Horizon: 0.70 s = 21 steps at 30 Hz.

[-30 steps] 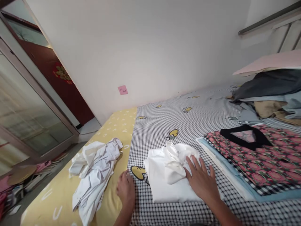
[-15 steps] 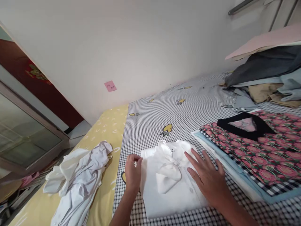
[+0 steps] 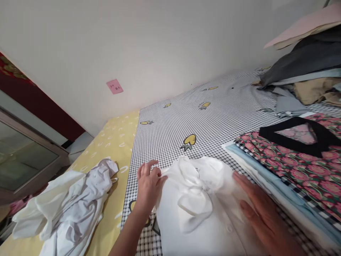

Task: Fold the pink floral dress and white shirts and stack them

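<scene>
A folded white blouse [image 3: 194,234] with a bow at its collar lies in front of me on the checked sheet. My left hand [image 3: 147,185] is at its upper left edge, thumb and forefinger pinching the fabric there, which is drawn up toward the fingertips. Along the blouse's right side rests my right hand [image 3: 262,211], fingers stretched out and fairly flat, touching the cloth. The tips of its fingers show; the lower palm runs toward the frame's bottom edge.
To the right is a stack of folded garments, topped by a pink floral top [image 3: 295,163] with a black collar. Behind it a pile of trousers [image 3: 303,60] rises. Crumpled white clothes [image 3: 71,209] lie on the yellow sheet [image 3: 117,137] at left. A wall [image 3: 165,46] stands behind.
My right hand has moved from the blouse's front to its right edge. The fabric at my left fingertips is now pulled up and the blouse looks puffier. The view has come closer.
</scene>
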{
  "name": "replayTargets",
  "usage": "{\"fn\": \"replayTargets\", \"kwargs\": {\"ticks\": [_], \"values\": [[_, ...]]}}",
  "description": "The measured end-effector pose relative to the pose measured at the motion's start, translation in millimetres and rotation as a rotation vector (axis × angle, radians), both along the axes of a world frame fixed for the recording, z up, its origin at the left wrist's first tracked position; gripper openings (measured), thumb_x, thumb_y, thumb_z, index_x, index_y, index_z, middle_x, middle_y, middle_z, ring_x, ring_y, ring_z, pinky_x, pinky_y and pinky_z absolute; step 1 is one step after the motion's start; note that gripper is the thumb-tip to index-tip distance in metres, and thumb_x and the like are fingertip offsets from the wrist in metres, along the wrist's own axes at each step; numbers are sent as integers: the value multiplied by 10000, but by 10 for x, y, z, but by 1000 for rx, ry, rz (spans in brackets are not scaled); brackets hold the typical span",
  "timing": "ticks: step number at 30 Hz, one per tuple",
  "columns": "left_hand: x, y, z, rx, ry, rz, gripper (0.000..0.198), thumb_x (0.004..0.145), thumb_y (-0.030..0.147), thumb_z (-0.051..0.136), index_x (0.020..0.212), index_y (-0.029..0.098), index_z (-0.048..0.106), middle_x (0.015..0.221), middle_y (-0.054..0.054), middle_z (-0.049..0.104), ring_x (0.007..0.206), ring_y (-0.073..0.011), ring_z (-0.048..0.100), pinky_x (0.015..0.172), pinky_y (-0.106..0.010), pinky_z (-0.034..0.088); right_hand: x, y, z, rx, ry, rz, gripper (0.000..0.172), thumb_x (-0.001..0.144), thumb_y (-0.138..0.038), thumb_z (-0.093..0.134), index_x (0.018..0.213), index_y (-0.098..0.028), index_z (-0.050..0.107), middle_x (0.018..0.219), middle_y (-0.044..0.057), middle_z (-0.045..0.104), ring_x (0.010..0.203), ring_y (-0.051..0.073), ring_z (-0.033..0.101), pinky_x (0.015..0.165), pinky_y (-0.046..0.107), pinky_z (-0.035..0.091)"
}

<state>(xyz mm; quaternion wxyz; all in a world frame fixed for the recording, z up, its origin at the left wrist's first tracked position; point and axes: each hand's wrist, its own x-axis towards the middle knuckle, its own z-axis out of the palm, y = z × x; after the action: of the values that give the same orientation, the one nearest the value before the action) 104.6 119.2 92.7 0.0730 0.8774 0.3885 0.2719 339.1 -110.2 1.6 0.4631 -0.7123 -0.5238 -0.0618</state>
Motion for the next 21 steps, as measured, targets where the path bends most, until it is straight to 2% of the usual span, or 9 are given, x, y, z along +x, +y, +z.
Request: {"fn": "replayTargets", "kwargs": {"ticks": [3,6,8,10,13,16,18,21], "values": [[64,85,-211,-205,-80,46,149,798,105,661,804,248,621,1319,-60,655,1307,-290,525,1218,-571,201,-13,43,-97,-112,-153,6,521,1021,-424,407,1541,-439,395,1556,-31,511,1446,313,436,1178,582,295],[60,105,-404,-334,-206,127,126,785,147,662,845,255,635,1297,-64,667,1301,-301,531,1209,-597,216,-19,88,-163,-222,-244,-13,487,1000,-481,426,1484,-462,482,1538,-41,529,1462,347,406,1161,650,277],[3,76,-465,-367,-311,194,187,739,185,700,903,253,643,1338,-82,642,1322,-325,515,1206,-617,227,-20,115,-177,-271,-237,-28,485,1001,-502,397,1468,-445,513,1543,-32,523,1471,349,392,1156,668,276],[-106,-9,-488,-417,-458,278,271,728,245,702,990,242,630,1318,-112,639,1301,-323,541,1186,-598,305,-17,143,-174,-305,-204,-31,487,1003,-513,365,1448,-429,543,1539,-25,528,1476,347,385,1154,681,273],[-356,-283,-514,-497,-716,404,310,866,418,537,1105,222,556,1173,-127,674,1156,-262,657,1066,-495,495,12,189,-152,-329,-110,-19,495,986,-536,366,1409,-408,590,1529,-12,542,1478,345,382,1166,698,240],[-630,-695,-548,-571,-911,483,378,930,516,340,1069,216,524,1108,-129,685,1019,-226,725,941,-430,584,84,235,-84,-306,96,29,507,942,-590,415,1351,-394,641,1508,-1,565,1482,349,376,1193,712,166],[-774,-975,-563,-630,-959,488,419,887,583,407,987,206,560,1054,-129,699,965,-236,737,876,-414,607,133,229,4,-232,321,95,544,906,-641,451,1319,-361,669,1491,19,584,1477,337,389,1224,669,150],[-880,-1313,-562,-732,-922,443,511,728,672,622,887,187,639,880,-91,709,841,-243,720,707,-366,608,126,79,155,15,741,142,618,854,-693,526,1293,-285,679,1507,63,569,1451,292,438,1250,522,244]]}}
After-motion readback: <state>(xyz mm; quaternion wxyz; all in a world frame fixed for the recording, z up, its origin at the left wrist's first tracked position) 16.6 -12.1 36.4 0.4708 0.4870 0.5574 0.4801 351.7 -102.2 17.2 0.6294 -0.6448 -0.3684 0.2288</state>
